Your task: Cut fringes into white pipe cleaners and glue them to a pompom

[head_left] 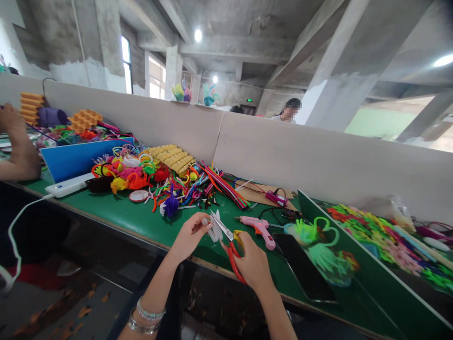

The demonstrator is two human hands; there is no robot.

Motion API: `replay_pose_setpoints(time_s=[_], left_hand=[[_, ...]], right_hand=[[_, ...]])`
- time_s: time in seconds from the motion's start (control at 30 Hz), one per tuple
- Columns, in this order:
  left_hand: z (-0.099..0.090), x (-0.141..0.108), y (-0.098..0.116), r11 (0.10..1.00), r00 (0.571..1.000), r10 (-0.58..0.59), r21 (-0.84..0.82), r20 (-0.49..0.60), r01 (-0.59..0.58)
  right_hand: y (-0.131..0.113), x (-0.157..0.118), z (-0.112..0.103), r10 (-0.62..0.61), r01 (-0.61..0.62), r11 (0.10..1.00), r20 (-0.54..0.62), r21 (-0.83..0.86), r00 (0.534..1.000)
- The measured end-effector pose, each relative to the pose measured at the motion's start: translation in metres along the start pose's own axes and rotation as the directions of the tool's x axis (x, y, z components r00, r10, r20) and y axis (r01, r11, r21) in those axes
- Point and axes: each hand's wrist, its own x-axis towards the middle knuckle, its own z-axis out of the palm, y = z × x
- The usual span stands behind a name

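With its fingertips pinched together, my left hand [188,238] holds a small bunch of white strips [214,231] over the table's front edge; they may be pipe cleaners. My right hand [255,265] grips scissors [230,236] with red handles. Their blades are parted and reach across the white strips; whether they touch them I cannot tell. Something yellow [241,237] shows by my right fingers, too covered to name. Just beyond that hand lies a pink glue gun [257,226]. A dark phone [304,269] rests to its right.
Colourful pipe cleaners [222,185] and fuzzy pieces are heaped at the left, near a yellow egg-carton tray [172,157]. A blue board [83,158] and a green divider [368,255] flank the space. A white power strip [71,184] sits left; another person's arm [19,146] is beyond.
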Motion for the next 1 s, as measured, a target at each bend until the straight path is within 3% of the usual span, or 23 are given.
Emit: replay_pose_setpoints(time_s=[0.33,0.6,0.73,0.87,1.0], left_hand=[[-0.006,0.001,-0.004,0.999,1.000,-0.013,0.033,0.025,0.012],[-0.009,0.002,-0.006,0.998,1.000,-0.004,0.069,0.004,0.004],[-0.010,0.002,-0.007,0.998,0.999,-0.031,0.055,-0.011,0.031],[-0.011,0.002,-0.007,0.998,0.999,-0.034,0.050,-0.018,0.035],[-0.010,0.002,-0.007,0.999,0.999,-0.027,0.039,-0.037,0.029]], right_hand=[[0.003,0.001,0.001,0.005,-0.007,0.999,-0.070,-0.038,0.998],[0.010,0.005,-0.004,0.083,-0.116,0.985,-0.231,-0.131,0.969],[0.022,0.008,-0.002,0.011,-0.087,0.962,-0.281,-0.259,0.960],[0.031,0.006,0.000,-0.071,-0.093,0.864,-0.302,-0.495,0.951],[0.033,0.003,0.001,-0.154,-0.058,0.796,-0.294,-0.603,0.944]])
